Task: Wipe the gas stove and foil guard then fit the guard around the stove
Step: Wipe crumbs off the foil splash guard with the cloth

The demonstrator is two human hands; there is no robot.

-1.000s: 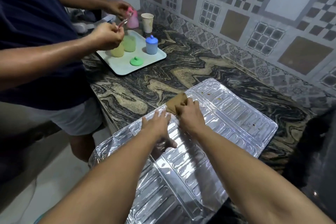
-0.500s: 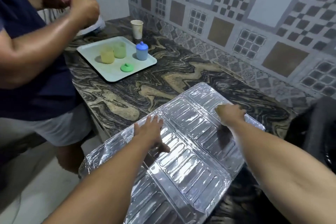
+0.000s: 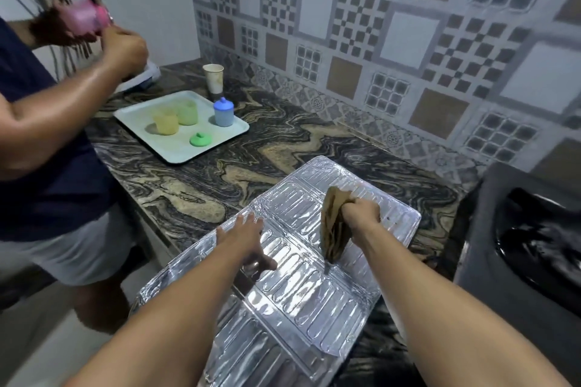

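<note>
on counter, foil guard [image 3: 298,264] lies flat, long axis 7 to 1 o'clock. left hand [image 3: 243,237] spread open, palm pressing near middle. right hand [image 3: 360,214] fisted on brown cloth [image 3: 333,229], hanging at 1 o'clock end; nearer to unwiped far panel.

cups [image 3: 224,112]: 5 | lid [image 3: 199,139]: 1 | tray [image 3: 171,152]: 1 | cloth [image 3: 334,228]: 1

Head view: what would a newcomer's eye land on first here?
The shiny foil guard lying flat across the marbled counter, the left hand pressing it down. Above it, the right hand grips a brown cloth. Far left, a second person shakes a pink cup.
</note>
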